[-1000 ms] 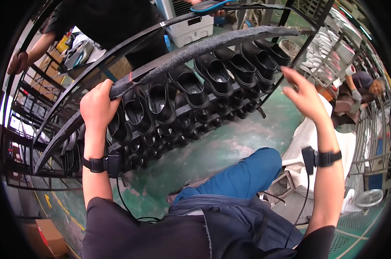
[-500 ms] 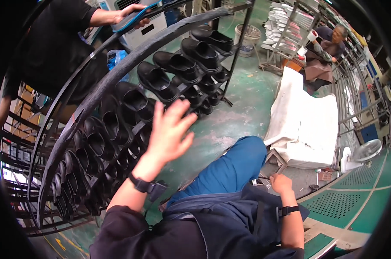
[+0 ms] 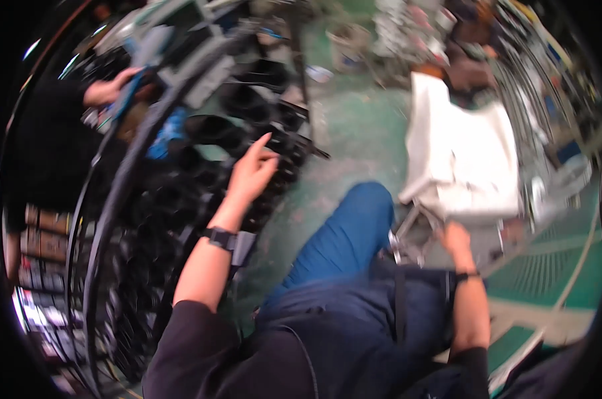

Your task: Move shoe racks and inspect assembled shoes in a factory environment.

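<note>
Beside the curved black rack (image 3: 125, 199), your left hand (image 3: 251, 174) is up with the fingers loosely spread and one finger pointing, holding nothing, right over the black rubber boots (image 3: 211, 130) that sit open-mouth-up along the rack's inner side. Those boots look like soft, bendy rubber, light enough for one hand but probably a bit slick on the outside, so I'd judge the stiffer rim of the opening is the place to pinch one. Your right hand (image 3: 455, 237) is down low, well away from the rack, by the metal legs under the white sheet (image 3: 464, 156); the picture is too blurred to say whether it grips anything. Your blue-trousered knee (image 3: 351, 229) sits between the rack and that sheet. Beyond the rack, another person's hand (image 3: 108, 90) holds a blue tool (image 3: 129, 93), close to the top boots. Rack bars cross in front of the boots, and neighbouring boots are packed tight together, so lifting one out could snag.
</note>
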Motion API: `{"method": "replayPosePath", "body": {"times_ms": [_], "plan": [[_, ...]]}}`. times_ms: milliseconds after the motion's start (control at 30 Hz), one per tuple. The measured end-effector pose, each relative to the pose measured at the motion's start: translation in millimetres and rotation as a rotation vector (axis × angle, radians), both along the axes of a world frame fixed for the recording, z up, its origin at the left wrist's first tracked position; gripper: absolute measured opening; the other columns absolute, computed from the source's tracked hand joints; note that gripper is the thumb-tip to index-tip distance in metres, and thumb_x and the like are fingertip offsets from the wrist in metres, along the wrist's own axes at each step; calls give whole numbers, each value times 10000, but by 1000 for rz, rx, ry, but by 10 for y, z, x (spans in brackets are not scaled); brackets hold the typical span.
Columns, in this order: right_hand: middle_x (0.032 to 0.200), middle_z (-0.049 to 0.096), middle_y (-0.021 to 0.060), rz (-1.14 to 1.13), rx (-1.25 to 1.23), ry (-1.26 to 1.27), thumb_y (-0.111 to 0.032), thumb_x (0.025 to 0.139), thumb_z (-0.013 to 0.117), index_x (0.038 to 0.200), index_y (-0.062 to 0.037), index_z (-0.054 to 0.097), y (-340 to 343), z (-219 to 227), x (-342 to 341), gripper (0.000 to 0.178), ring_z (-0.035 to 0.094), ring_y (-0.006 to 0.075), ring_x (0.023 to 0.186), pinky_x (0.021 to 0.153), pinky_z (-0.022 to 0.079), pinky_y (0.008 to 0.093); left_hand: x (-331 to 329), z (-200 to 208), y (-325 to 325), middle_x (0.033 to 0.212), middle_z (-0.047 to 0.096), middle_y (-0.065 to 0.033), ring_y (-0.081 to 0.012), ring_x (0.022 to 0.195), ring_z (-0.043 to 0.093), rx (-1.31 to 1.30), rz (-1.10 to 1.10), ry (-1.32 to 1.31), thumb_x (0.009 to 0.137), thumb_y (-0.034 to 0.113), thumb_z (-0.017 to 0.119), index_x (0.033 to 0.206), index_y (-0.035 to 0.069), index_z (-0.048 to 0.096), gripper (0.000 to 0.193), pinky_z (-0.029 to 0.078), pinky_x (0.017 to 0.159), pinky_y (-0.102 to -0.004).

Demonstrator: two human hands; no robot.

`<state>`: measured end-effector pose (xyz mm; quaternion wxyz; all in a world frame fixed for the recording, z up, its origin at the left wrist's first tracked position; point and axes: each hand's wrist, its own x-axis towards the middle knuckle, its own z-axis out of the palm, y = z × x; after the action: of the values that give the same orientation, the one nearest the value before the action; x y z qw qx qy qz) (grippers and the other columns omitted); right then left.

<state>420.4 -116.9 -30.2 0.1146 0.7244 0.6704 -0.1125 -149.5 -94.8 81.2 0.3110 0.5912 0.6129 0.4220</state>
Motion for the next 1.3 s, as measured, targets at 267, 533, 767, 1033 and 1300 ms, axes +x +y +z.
{"method": "replayPosePath", "body": {"times_ms": [267,533,767,1033,1300], "plan": [[1065,733,186,-110,27,-34,-404,920,645,975,-68,763,908,435,431,360,694,367,1030,888,549,480,-188,-1817,-1892,1401,594,-199,-259,1335,533,-708,-275,126,1009,302,602,1409,-35,531,528,402,1122,-362],[977,736,145,-40,188,-149,-436,938,627,995,-112,745,1631,-354,1192,350,701,345,960,858,547,467,-212,-2890,-2261,1130,727,-105,-246,1051,679,-812,-215,-229,923,369,653,1184,60,671,405,509,955,-394],[1039,733,165,-63,167,-71,-466,871,708,1067,-107,727,2260,-552,1211,409,700,346,997,868,546,459,-492,-3395,-1772,1099,719,-190,-363,1052,680,-707,-125,103,827,403,689,1117,72,691,441,527,905,-433],[999,730,191,-108,-164,-35,-443,806,760,1272,-142,652,3187,-501,990,564,704,371,956,832,551,476,-126,-2496,-155,1003,711,-143,-381,973,668,-887,-359,494,948,521,497,967,98,702,470,531,812,-494],[1082,733,190,-17,-488,-336,-376,777,770,1276,-149,654,4291,-341,460,560,696,379,1037,904,554,480,-340,-2734,595,1048,721,-130,-354,1027,671,-1221,-515,442,980,518,515,1047,122,719,451,521,869,-466]]}}
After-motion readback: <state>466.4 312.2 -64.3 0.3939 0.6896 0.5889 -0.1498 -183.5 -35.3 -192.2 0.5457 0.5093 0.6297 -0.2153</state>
